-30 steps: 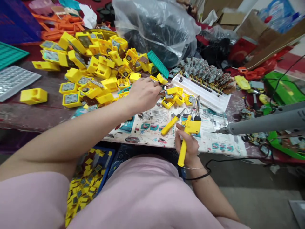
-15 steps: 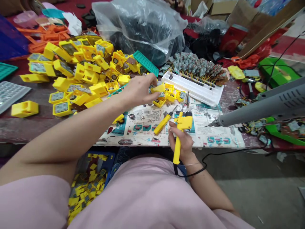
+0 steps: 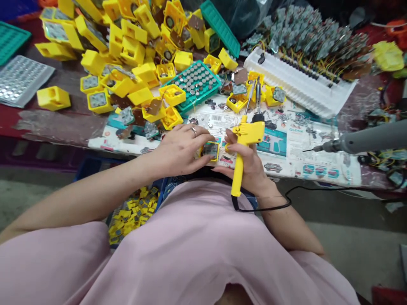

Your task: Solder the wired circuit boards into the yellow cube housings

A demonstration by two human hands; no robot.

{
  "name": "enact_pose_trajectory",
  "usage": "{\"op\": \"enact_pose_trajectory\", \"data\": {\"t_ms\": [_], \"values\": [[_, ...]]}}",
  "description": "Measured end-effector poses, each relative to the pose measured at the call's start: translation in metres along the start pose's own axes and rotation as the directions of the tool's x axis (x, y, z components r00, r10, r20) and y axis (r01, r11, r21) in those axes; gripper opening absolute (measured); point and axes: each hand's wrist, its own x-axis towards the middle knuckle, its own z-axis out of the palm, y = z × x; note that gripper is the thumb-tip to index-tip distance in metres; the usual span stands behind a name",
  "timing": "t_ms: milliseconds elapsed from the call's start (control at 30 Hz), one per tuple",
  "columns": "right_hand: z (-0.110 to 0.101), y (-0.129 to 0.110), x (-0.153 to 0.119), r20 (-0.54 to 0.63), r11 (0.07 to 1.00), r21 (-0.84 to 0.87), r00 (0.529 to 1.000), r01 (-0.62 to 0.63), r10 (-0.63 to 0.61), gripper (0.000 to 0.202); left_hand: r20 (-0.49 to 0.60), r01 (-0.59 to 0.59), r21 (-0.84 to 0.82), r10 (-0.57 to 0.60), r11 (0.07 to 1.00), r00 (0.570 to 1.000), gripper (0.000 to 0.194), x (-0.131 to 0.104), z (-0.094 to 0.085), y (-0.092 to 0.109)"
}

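My left hand (image 3: 187, 148) is at the table's front edge, its fingers on a small yellow case (image 3: 210, 151) with a grey board inside. Just to the right, my right hand (image 3: 249, 163) is wrapped round a yellow soldering gun (image 3: 239, 169), tip pointing away from me. A green tray (image 3: 199, 82) of round metal cells lies beyond my left hand. Open yellow cases (image 3: 237, 101) sit behind the gun's tip. The yellow screwdriver seen before is not visible now.
Many yellow cases (image 3: 133, 51) are heaped at the back left. A white foam rack (image 3: 295, 84) stands back right beside wired boards (image 3: 318, 34). A grey electric screwdriver (image 3: 375, 137) juts in from the right. Below the table, a bin holds yellow cases (image 3: 136, 212).
My left hand has come back from the cases near the rack to the front edge, now with a yellow case. The view has tilted down. My right hand still holds the soldering gun.
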Motion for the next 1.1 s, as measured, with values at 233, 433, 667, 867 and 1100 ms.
{"op": "enact_pose_trajectory", "data": {"t_ms": [233, 433, 667, 867, 1100], "values": [[0.01, 0.0, 0.013, -0.016, 0.993, -0.072, 0.996, 0.088, -0.09, 0.049, 0.026, 0.017, 0.099, -0.02, 0.995, 0.999, 0.031, 0.011, -0.003, 0.01], [0.008, 0.0, 0.013, 0.031, 0.993, -0.105, 0.998, 0.052, -0.049, 0.055, -0.126, 0.038, -0.367, -0.091, 0.929, 0.988, 0.032, 0.002, 0.005, -0.006], [0.009, -0.001, 0.013, 0.03, 0.993, -0.113, 0.999, 0.026, -0.023, 0.053, 0.119, 0.271, -0.76, -0.283, 0.591, 0.952, 0.043, -0.011, 0.007, -0.034], [0.008, -0.003, 0.015, 0.073, 0.99, -0.141, 0.997, 0.01, 0.0, 0.048, 0.119, 0.253, -0.819, -0.278, 0.515, 0.953, 0.019, -0.015, 0.006, -0.035], [0.007, -0.004, 0.019, 0.081, 0.987, -0.145, 0.995, 0.075, -0.064, 0.048, 0.131, 0.25, -0.675, -0.22, 0.694, 0.967, 0.027, -0.002, -0.004, -0.026]]}}
